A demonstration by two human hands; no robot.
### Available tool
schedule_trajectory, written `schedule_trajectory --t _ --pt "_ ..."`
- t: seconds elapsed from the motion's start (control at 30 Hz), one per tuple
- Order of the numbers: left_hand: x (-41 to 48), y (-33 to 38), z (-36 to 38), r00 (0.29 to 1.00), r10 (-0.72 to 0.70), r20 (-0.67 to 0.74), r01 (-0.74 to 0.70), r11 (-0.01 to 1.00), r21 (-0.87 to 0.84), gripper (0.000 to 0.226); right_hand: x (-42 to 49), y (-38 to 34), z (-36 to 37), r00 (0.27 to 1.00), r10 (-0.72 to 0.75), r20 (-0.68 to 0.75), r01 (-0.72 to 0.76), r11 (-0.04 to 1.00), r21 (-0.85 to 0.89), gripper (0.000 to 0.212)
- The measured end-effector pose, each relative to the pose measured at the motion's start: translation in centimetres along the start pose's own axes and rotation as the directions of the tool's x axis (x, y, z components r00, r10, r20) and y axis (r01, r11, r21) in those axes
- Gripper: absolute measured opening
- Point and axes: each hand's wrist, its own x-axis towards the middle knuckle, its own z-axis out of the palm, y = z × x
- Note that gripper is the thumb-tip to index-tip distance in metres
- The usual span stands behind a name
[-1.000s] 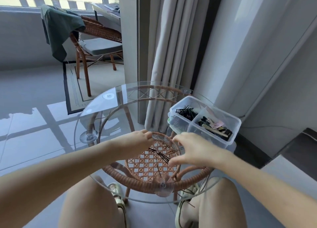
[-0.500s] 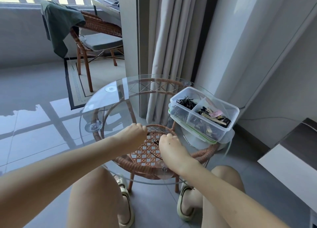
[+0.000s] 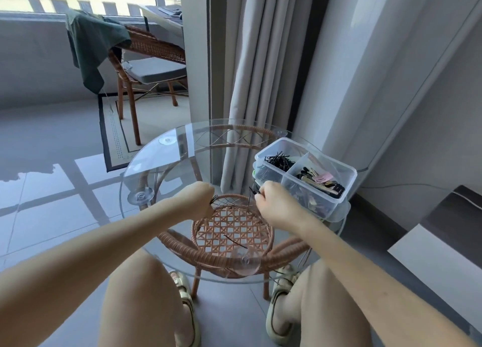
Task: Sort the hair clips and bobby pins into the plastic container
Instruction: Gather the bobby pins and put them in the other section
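Fingers of both hands curled tight around bobby pins (image 3: 252,190), beside plastic container (image 3: 347,187).

Left hand (image 3: 199,199), closed into a fist: fingers curled under and hidden; only the dark tips of a few bobby pins (image 3: 214,199) protrude, their number indeterminate. Right hand (image 3: 273,203): fingertips turned away from the camera; the thin dark pins (image 3: 252,191) pinched there are too small to count. Plastic container (image 3: 347,187): contents of both compartments form tangled dark heaps, individual pieces not separable; its lower part blurs behind translucent walls. Both forearms and both knees are cut off by the lower frame edge. Rattan chair (image 3: 154,47): backrest partly covered by a green garment (image 3: 91,44).
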Motion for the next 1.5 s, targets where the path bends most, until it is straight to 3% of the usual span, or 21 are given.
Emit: schedule_trajectory --t 0.1,0.17,0.3,0.5,0.57,0.63,0.7,0.8,0.87,0.97,1.1,1.27,1.37,1.43,1.5 --pt "1.6 0.7 -2.4 1.0 -0.006 -0.014 0.003 0.978 -0.211 0.022 2.3 0.4 -4.7 0.983 0.132 -0.124 -0.098 0.964 0.247 0.041" --pt "3.1 2.4 -4.7 0.998 0.012 -0.058 -0.031 0.939 -0.343 0.024 4.7 0.9 -6.6 0.96 0.249 -0.129 -0.176 0.893 0.415 0.038" --pt "6.7 6.9 -9.1 0.992 0.055 -0.117 -0.106 0.866 -0.489 0.018 9.0 2.1 -7.8 0.904 0.424 -0.051 -0.345 0.795 0.5 0.027" --pt "10.8 11.6 -9.4 0.997 0.073 0.031 -0.063 0.965 -0.253 0.022 11.3 3.3 -8.4 0.879 0.471 0.07 -0.431 0.726 0.536 0.009" --pt "11.3 12.1 -8.9 0.996 0.086 -0.004 -0.086 0.984 -0.158 0.021 11.3 4.1 -8.4 0.872 0.487 0.048 -0.429 0.713 0.555 0.02" --pt "11.2 11.6 -8.7 0.984 0.118 -0.132 -0.135 0.982 -0.13 0.02 10.5 4.3 -8.6 0.899 0.434 -0.06 -0.344 0.784 0.517 0.022" --pt "10.2 10.2 -8.6 0.953 0.174 -0.248 -0.218 0.962 -0.162 0.019 8.7 4.0 -8.5 0.943 0.291 -0.16 -0.185 0.861 0.474 0.022" --pt "6.4 7.3 -8.5 0.922 0.29 -0.255 -0.348 0.912 -0.219 0.02 3.9 2.4 -6.9 0.996 0.08 -0.05 -0.05 0.898 0.437 0.026" --pt "4.0 5.2 -7.6 0.933 0.308 -0.184 -0.344 0.913 -0.219 0.017 2.0 1.8 -3.9 0.998 0.008 0.059 -0.02 0.979 0.205 0.027" --pt "1.7 2.5 -5.0 0.954 0.286 -0.093 -0.296 0.945 -0.138 0.014 1.9 1.4 0.6 1.0 0.006 -0.001 -0.006 0.981 -0.192 0.032" --pt "-0.6 -0.3 -1.8 0.962 0.272 -0.008 -0.271 0.954 -0.126 0.015 2.9 1.1 3.3 0.988 0.035 -0.148 -0.054 0.991 -0.124 0.018" --pt "-1.8 -2.8 -0.4 0.973 0.182 -0.143 -0.211 0.95 -0.228 0.008 -0.1 -0.1 4.9 0.999 -0.047 -0.022 0.044 0.992 -0.115 0.018" --pt "-1.7 -3.2 -0.2 0.974 0.114 -0.196 -0.173 0.931 -0.321 0.01 -2.1 -0.6 4.8 0.992 -0.118 0.04 0.124 0.971 -0.207 0.027" --pt "-1.2 -2.8 -0.3 0.98 0.045 -0.194 -0.127 0.89 -0.439 0.011 -2.8 -0.8 4.9 0.985 -0.144 0.095 0.166 0.941 -0.295 0.031" --pt "-0.4 -1.7 -0.7 0.979 0.002 -0.206 -0.115 0.833 -0.541 0.012 -3.0 -1.1 4.9 0.977 -0.171 0.126 0.203 0.925 -0.32 0.023"
